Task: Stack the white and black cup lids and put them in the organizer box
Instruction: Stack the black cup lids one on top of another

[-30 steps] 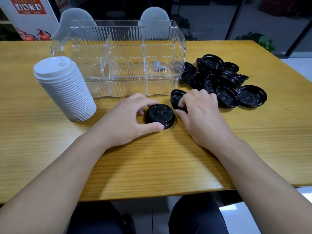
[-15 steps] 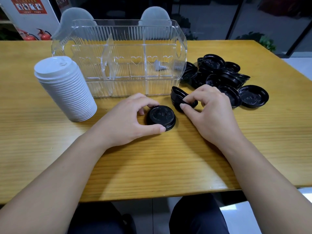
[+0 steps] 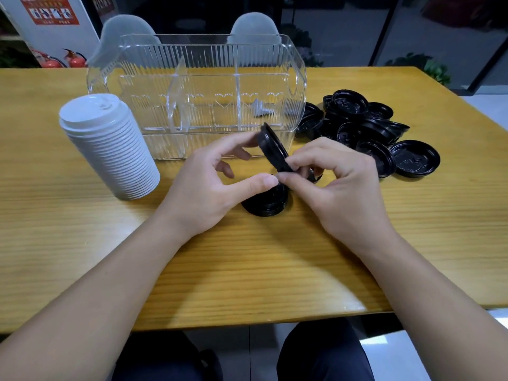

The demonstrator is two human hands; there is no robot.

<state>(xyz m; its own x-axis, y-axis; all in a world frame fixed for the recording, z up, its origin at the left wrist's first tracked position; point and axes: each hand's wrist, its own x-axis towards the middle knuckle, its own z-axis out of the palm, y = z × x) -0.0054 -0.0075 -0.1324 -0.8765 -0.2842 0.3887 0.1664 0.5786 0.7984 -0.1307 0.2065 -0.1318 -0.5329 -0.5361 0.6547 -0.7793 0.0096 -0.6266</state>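
My right hand (image 3: pixel 338 185) pinches a black lid (image 3: pixel 272 149) by its lower edge and holds it tilted on edge above the table. Below it a short stack of black lids (image 3: pixel 265 203) rests on the wood. My left hand (image 3: pixel 217 185) hovers over that stack with thumb and fingers curved, and its fingertips touch the raised lid's upper rim. A loose pile of black lids (image 3: pixel 365 125) lies to the right. A tall leaning stack of white lids (image 3: pixel 107 144) stands at the left. The clear organizer box (image 3: pixel 198 86) sits behind my hands, with dividers inside.
The wooden table (image 3: pixel 82 257) runs to a front edge close to my body. Two pale chair backs (image 3: pixel 255 26) rise behind the box. Red fire extinguishers (image 3: pixel 72 59) stand at the far left.
My right hand has lifted a black lid off the table and tipped it on edge. My left hand has let go of the short black stack and risen to meet the lid.
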